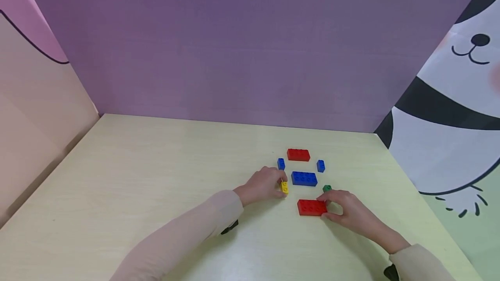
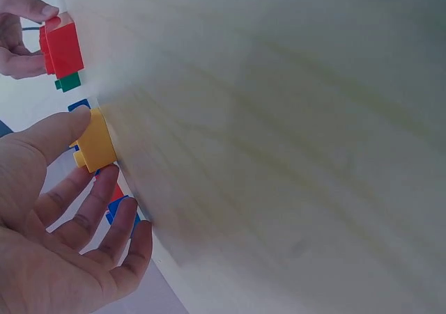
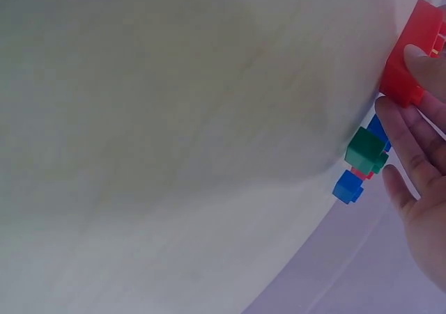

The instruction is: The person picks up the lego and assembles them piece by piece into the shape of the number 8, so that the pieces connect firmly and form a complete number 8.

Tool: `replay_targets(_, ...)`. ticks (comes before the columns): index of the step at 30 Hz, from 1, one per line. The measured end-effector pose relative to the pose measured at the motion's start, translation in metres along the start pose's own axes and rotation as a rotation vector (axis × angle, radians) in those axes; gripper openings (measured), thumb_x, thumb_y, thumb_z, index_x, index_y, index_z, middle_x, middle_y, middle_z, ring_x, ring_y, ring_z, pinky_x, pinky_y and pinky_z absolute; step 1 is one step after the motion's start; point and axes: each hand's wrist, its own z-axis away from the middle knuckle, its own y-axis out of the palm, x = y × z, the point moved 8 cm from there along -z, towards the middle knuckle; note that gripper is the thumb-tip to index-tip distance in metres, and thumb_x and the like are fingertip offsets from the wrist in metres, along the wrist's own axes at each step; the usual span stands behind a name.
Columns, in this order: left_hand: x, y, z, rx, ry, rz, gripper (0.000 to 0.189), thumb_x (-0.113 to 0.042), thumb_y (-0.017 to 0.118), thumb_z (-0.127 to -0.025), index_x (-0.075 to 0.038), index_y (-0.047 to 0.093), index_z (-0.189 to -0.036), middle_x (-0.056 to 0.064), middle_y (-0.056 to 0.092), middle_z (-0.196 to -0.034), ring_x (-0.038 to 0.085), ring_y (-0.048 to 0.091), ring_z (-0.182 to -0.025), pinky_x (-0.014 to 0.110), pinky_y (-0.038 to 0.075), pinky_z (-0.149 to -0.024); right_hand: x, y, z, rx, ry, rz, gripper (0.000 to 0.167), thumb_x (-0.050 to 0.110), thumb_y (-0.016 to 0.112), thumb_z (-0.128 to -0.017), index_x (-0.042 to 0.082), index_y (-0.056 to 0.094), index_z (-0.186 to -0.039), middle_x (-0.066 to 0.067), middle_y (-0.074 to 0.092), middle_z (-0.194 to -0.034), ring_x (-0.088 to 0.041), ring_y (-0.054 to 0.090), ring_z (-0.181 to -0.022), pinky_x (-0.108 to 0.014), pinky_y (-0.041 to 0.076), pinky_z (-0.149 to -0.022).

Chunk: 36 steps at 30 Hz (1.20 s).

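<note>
My left hand (image 1: 265, 184) pinches a small yellow building brick (image 1: 284, 187) between thumb and fingers, as the left wrist view also shows with the yellow brick (image 2: 96, 141) near the thumb tip. With thumb and fingertips, my right hand (image 1: 349, 212) grips the right end of a red brick (image 1: 311, 207) on the table. A small green brick (image 1: 327, 188) sits just behind the right fingers, partly hidden by them in the head view. Between and beyond the hands lies a long blue brick (image 1: 304, 178).
Farther back is another red brick (image 1: 298, 155), with a small blue brick (image 1: 281, 164) on its left and a second small blue brick (image 1: 320, 166) on its right. The pale table (image 1: 175, 159) meets a purple panel (image 1: 234, 55) at the back.
</note>
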Motion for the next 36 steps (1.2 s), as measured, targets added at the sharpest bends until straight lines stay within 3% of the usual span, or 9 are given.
replay_targets(14, 0.002, -0.001, -0.002, -0.006, 0.010, 0.009, 0.037, -0.028, 0.073, -0.077, -0.017, 0.063, -0.110, -0.005, 0.063, -0.096, 0.006, 0.052, -0.084, 0.017, 0.045, -0.077, 0.001, 0.000, 0.000, -0.007, -0.017, -0.061, 0.036, 0.009, 0.075, -0.072, 0.011, 0.062, -0.104, 0.004, 0.064, -0.093, -0.009, 0.058, -0.080, -0.024, 0.052, -0.072)
replay_targets(25, 0.003, -0.002, 0.002, 0.007, 0.005, 0.130, 0.035, -0.025, 0.074, -0.077, -0.018, 0.061, -0.109, -0.006, 0.061, -0.096, 0.009, 0.053, -0.090, 0.015, 0.045, -0.076, -0.005, 0.003, 0.002, -0.014, 0.000, -0.115, 0.036, 0.012, 0.075, -0.073, 0.011, 0.061, -0.106, 0.000, 0.064, -0.097, -0.013, 0.060, -0.084, -0.025, 0.052, -0.070)
replay_targets(36, -0.014, -0.008, 0.011, -0.030, 0.097, 0.159, 0.037, -0.026, 0.074, -0.076, -0.018, 0.061, -0.110, -0.006, 0.060, -0.100, 0.010, 0.054, -0.096, 0.014, 0.045, -0.074, -0.007, 0.003, 0.003, -0.023, -0.008, -0.138, 0.036, 0.014, 0.075, -0.073, 0.012, 0.061, -0.106, -0.001, 0.065, -0.098, -0.014, 0.060, -0.084, -0.024, 0.052, -0.069)
